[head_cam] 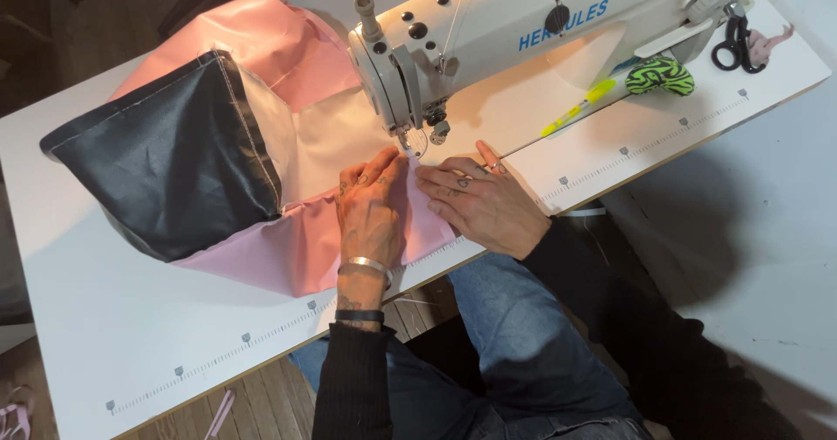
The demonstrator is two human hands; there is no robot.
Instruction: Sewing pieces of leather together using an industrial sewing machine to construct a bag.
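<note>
Left hand lies flat, fingers together, pressing pink fabric onto the white counter, likely to keep it taut; right hand just beside it, fingers spread, pins the fabric edge; sewing machine needle just beyond both fingertips.

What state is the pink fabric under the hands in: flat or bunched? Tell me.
Flat there: the left hand and right hand press the pink fabric onto the white table by the sewing machine.
</note>
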